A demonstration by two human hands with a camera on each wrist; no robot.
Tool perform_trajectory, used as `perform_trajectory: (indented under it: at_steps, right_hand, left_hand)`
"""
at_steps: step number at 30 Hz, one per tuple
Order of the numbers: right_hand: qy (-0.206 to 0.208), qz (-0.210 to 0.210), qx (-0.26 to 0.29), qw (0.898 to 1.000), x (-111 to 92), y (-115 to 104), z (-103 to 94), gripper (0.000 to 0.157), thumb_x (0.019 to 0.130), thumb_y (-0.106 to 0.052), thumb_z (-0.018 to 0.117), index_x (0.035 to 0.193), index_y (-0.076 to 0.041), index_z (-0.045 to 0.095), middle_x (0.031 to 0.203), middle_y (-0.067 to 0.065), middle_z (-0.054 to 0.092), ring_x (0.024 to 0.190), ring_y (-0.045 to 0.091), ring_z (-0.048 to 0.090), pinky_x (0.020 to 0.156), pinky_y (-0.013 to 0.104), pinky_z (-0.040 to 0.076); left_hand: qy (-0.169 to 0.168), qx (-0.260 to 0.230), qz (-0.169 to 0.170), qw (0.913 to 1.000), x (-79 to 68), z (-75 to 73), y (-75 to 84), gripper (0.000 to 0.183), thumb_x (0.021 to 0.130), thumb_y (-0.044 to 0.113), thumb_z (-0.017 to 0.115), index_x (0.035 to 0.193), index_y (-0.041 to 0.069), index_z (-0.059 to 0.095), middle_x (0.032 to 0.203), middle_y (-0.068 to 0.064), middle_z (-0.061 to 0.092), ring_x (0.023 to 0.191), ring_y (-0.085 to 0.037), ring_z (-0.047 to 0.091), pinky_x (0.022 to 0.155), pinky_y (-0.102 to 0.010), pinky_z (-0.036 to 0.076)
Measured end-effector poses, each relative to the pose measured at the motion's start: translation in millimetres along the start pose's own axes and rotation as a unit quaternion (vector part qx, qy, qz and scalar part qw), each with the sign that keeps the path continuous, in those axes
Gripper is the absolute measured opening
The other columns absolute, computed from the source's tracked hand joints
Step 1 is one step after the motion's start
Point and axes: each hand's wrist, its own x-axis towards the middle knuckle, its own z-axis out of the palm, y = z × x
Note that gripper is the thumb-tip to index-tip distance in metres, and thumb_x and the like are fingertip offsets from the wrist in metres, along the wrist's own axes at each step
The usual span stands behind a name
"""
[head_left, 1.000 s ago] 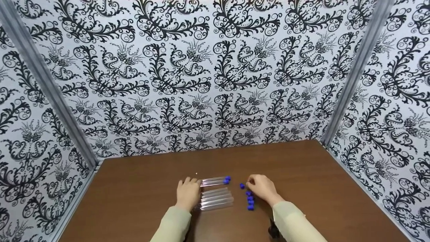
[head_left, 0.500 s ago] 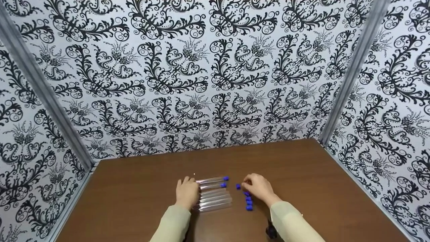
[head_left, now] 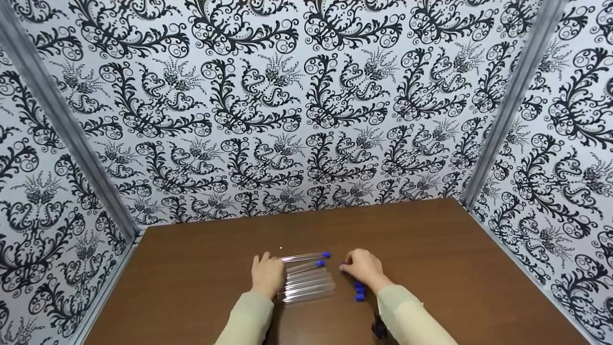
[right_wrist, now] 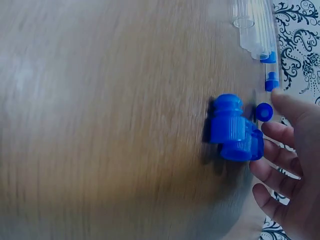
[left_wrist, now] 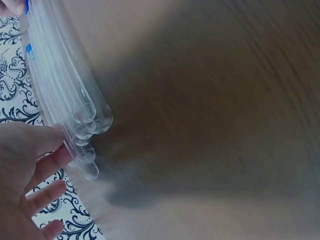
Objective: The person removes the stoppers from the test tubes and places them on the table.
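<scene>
My left hand (head_left: 268,277) is at the rounded ends of a row of clear test tubes (head_left: 309,287) lying on the table. In the left wrist view its thumb and index finger pinch one tube end, and the other fingers spread apart. Two tubes at the far side of the row carry blue caps (head_left: 320,263). To the right of the tubes, my right hand (head_left: 364,266) pinches a loose blue cap (right_wrist: 264,112) between thumb and index finger. Several more blue caps (right_wrist: 227,125) lie close together below that hand, partly hidden by it in the head view.
The brown table (head_left: 201,254) meets a black-and-white patterned wall (head_left: 268,120) at the back, with similar panels at both sides. A dark object (head_left: 379,328) shows beneath the right sleeve. A tiny white speck (head_left: 280,247) lies beyond the tubes.
My right hand has moved left onto the loose cap and taken hold of it. The two capped tubes have spread apart, and the nearer one now lies at a slant.
</scene>
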Motion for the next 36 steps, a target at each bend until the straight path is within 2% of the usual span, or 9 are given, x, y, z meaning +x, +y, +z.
perform_trajectory:
  at_steps: [7,13,21,29,32,36]
  right_hand:
    - [-0.003,0.006,-0.007,1.000,-3,2,-6.1,0.010,0.080,-0.022,0.076,0.084,-0.016,0.070,0.085,-0.001,0.063,0.078,0.023,0.061,0.066,0.046,0.050]
    - [-0.017,0.015,0.006,1.000,-4,8,-11.5,0.009,0.082,-0.021,0.074,0.088,-0.015,0.072,0.087,0.000,0.063,0.078,0.021,0.060,0.066,0.046,0.050]
    - [-0.011,0.011,0.013,1.000,-9,16,-15.9,0.008,0.080,-0.019,0.072,0.087,-0.016,0.072,0.087,-0.002,0.061,0.078,0.020,0.059,0.067,0.045,0.050]
    - [-0.008,0.011,0.008,1.000,-13,15,-19.0,0.009,0.081,-0.020,0.071,0.088,-0.015,0.071,0.087,0.000,0.058,0.079,0.021,0.058,0.068,0.046,0.049]
    - [0.000,-0.002,0.010,1.000,-12,13,-21.6,0.012,0.080,-0.018,0.070,0.091,-0.014,0.071,0.089,0.000,0.058,0.080,0.021,0.059,0.068,0.045,0.049]
    - [0.024,-0.046,0.025,0.998,-10,6,-26.9,0.020,0.079,-0.014,0.069,0.098,-0.010,0.071,0.100,0.006,0.062,0.089,0.027,0.061,0.075,0.047,0.050]
  left_hand:
    - [0.001,0.004,-0.006,1.0000,-0.8,-3.6,2.0,0.010,0.077,0.008,0.067,0.068,0.011,0.068,0.076,-0.004,0.067,0.091,-0.027,0.056,0.089,-0.053,0.038]
    - [-0.008,0.003,-0.006,0.9999,0.1,-3.0,1.1,0.005,0.075,0.008,0.069,0.071,0.011,0.069,0.081,-0.006,0.065,0.096,-0.029,0.056,0.094,-0.056,0.036]
    - [0.026,0.021,0.017,0.9993,1.9,-0.8,1.9,0.007,0.073,0.005,0.070,0.074,0.012,0.069,0.083,-0.004,0.066,0.094,-0.027,0.056,0.093,-0.054,0.037]
    - [0.036,0.015,0.016,0.9991,0.4,-12.2,2.9,0.008,0.075,0.007,0.069,0.083,0.009,0.071,0.090,-0.007,0.067,0.098,-0.028,0.057,0.095,-0.055,0.037]
    - [0.046,0.016,0.019,0.9986,-0.3,-17.4,2.1,0.010,0.075,0.005,0.068,0.084,0.009,0.071,0.090,-0.007,0.067,0.098,-0.028,0.057,0.094,-0.055,0.037]
    - [0.056,0.027,0.022,0.9978,1.0,-21.5,-0.3,0.014,0.075,0.010,0.071,0.089,0.010,0.071,0.092,-0.005,0.067,0.098,-0.027,0.057,0.095,-0.054,0.037]
